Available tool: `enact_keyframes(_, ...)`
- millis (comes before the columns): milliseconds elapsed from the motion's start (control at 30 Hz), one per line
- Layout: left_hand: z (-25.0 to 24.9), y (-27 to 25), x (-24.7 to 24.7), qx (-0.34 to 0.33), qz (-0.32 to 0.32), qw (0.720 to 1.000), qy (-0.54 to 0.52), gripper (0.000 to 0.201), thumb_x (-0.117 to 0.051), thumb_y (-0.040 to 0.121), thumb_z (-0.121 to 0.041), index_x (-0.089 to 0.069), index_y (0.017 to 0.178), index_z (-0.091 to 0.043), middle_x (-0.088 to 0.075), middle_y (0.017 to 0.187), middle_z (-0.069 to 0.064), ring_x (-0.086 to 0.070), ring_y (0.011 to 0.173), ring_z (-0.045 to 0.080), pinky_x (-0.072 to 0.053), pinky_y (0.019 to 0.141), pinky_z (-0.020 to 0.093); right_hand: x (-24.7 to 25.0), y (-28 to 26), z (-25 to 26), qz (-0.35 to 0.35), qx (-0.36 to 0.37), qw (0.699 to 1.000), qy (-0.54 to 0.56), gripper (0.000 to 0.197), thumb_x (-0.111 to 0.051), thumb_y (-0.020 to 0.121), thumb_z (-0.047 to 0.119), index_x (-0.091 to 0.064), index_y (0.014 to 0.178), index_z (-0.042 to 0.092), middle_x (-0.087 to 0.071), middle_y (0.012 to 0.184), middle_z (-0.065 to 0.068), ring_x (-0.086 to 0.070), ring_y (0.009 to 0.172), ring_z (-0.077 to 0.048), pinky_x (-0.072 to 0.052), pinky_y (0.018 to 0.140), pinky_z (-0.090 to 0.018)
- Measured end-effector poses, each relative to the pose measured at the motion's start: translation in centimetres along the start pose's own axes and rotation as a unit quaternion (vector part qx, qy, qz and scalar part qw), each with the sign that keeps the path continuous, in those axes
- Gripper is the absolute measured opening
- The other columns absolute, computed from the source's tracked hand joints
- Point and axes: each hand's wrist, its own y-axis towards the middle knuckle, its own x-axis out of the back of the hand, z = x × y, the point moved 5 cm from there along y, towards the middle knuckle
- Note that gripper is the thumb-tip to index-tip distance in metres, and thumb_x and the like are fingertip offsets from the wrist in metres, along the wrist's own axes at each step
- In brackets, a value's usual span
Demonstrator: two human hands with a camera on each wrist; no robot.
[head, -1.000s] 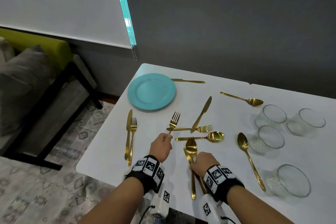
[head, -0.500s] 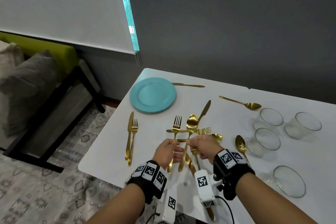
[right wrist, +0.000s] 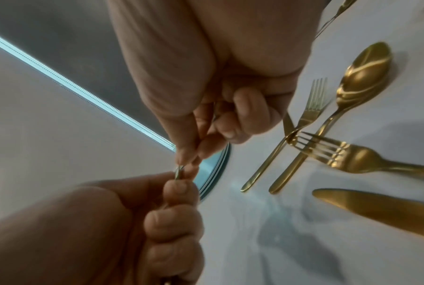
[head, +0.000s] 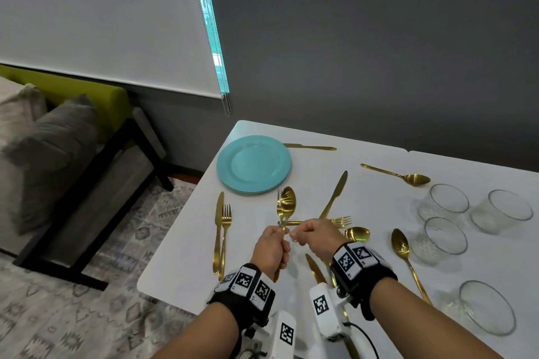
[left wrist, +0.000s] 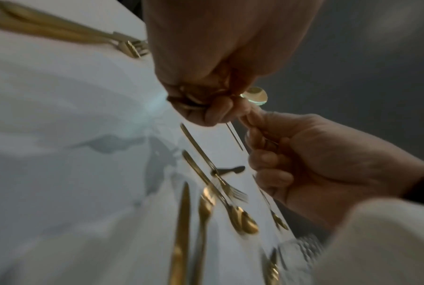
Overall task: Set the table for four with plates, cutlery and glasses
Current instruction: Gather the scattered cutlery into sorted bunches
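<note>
Bare white table (head: 256,245) between the knife-and-fork pair (head: 221,230) at the left edge and the crossed cutlery pile (head: 335,218). Open strip past the stack of blue plates (head: 253,165). Four glasses (head: 443,204) crowding the right side. Long spoon (head: 407,256) just beside them.

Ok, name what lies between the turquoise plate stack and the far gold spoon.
Only the blade of a gold table knife, lying diagonally; head view shows it.

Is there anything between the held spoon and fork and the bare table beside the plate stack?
Nothing visible. The spoon and fork in the left hand hang over bare table near the plates.
</note>
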Motion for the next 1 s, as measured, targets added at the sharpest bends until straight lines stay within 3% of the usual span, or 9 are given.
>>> enact_keyframes(167, -1.3, 2.6, 6.9, -0.012, -0.082, 0.996, 0.025, 0.019, -0.037, 0.098, -0.020, -0.054, 0.101, -0.012, -0.044, 0.061, 0.004, -0.037, 0.048, 0.013, -0.028, 0.041, 0.020, -4.4, 2.3, 1.3, 0.012, -0.020, 0.995, -0.095, 0.022, -0.062, 0.088, 0.027, -0.059, 0.067, 0.022, -0.063, 0.076, 0.004, -0.054, 0.070, -0.010, -0.046, 0.066, -0.021)
enact_keyframes(233, -1.6, 3.4, 9.6, -0.017, -0.097, 0.995, 0.028, 0.021, -0.038, 0.098, -0.019, -0.056, 0.100, -0.009, -0.043, 0.059, 0.003, -0.037, 0.048, 0.014, -0.029, 0.040, 0.020, -7.1, 3.6, 1.8, 0.029, -0.027, 0.988, -0.149, 0.014, -0.062, 0.088, 0.027, -0.067, 0.080, 0.018, -0.070, 0.093, -0.001, -0.058, 0.083, -0.011, -0.049, 0.081, -0.023)
enact_keyframes(300, -1.8, 4.0, 12.2, -0.024, -0.102, 0.993, 0.059, 0.026, -0.036, 0.099, -0.021, -0.058, 0.097, -0.008, -0.045, 0.060, 0.002, -0.038, 0.047, 0.015, -0.031, 0.042, 0.022, -10.2, 4.8, 2.5, 0.042, -0.033, 0.979, -0.195, 0.024, -0.061, 0.089, 0.030, -0.072, 0.098, 0.011, -0.071, 0.109, -0.004, -0.062, 0.097, -0.016, -0.047, 0.090, -0.025)
enact_keyframes(467, -1.3, 5.1, 16.3, -0.011, -0.092, 0.994, 0.058, 0.022, -0.035, 0.098, -0.014, -0.053, 0.085, -0.013, -0.050, 0.068, 0.005, -0.042, 0.053, 0.015, -0.035, 0.045, 0.024, -15.5, 7.0, 3.7, 0.028, -0.072, 0.975, -0.208, 0.038, -0.065, 0.082, 0.043, -0.072, 0.097, 0.009, -0.072, 0.096, -0.007, -0.067, 0.088, -0.021, -0.053, 0.077, -0.029)
enact_keyframes(700, -1.6, 5.9, 17.4, -0.005, -0.050, 0.997, 0.056, 0.018, -0.035, 0.098, -0.013, -0.051, 0.092, -0.008, -0.051, 0.070, 0.007, -0.045, 0.055, 0.016, -0.041, 0.050, 0.025, -17.0, 9.0, 3.5, -0.026, -0.107, 0.975, -0.192, 0.025, -0.062, 0.087, 0.031, -0.069, 0.096, 0.009, -0.070, 0.095, -0.006, -0.062, 0.079, -0.018, -0.048, 0.068, -0.024)
enact_keyframes(800, -1.8, 6.3, 17.3, 0.000, -0.039, 0.998, 0.050, 0.019, -0.035, 0.098, -0.013, -0.051, 0.089, -0.008, -0.051, 0.069, 0.007, -0.046, 0.055, 0.016, -0.043, 0.050, 0.025, -16.8, 9.1, 3.0, -0.036, -0.116, 0.976, -0.180, 0.020, -0.059, 0.086, 0.024, -0.068, 0.077, 0.008, -0.063, 0.071, -0.003, -0.062, 0.068, -0.017, -0.045, 0.058, -0.021)
enact_keyframes(867, -1.8, 6.6, 17.1, 0.004, -0.033, 0.998, 0.045, 0.020, -0.035, 0.098, -0.012, -0.051, 0.088, -0.008, -0.051, 0.069, 0.008, -0.046, 0.054, 0.017, -0.043, 0.050, 0.026, -16.1, 8.7, 2.5, -0.047, -0.125, 0.980, -0.144, 0.026, -0.058, 0.084, 0.022, -0.056, 0.059, 0.012, -0.050, 0.057, 0.000, -0.052, 0.057, -0.016, -0.041, 0.054, -0.021)
enact_keyframes(933, -1.8, 6.8, 16.6, 0.009, -0.025, 0.999, 0.034, 0.019, -0.035, 0.098, -0.012, -0.051, 0.088, -0.007, -0.051, 0.069, 0.009, -0.046, 0.054, 0.017, -0.044, 0.049, 0.026, -15.0, 8.2, 2.1, -0.061, -0.123, 0.986, -0.092, 0.033, -0.058, 0.082, 0.020, -0.049, 0.051, 0.015, -0.045, 0.053, 0.000, -0.047, 0.055, -0.016, -0.040, 0.056, -0.024)
enact_keyframes(1000, -2.0, 7.0, 16.0, 0.013, -0.015, 1.000, 0.020, 0.017, -0.036, 0.099, -0.013, -0.049, 0.092, -0.005, -0.052, 0.070, 0.010, -0.048, 0.054, 0.019, -0.045, 0.050, 0.027, -13.6, 7.5, 2.0, -0.084, -0.112, 0.990, -0.002, 0.029, -0.061, 0.082, 0.019, -0.055, 0.054, 0.014, -0.050, 0.056, -0.001, -0.047, 0.053, -0.015, -0.041, 0.056, -0.024)
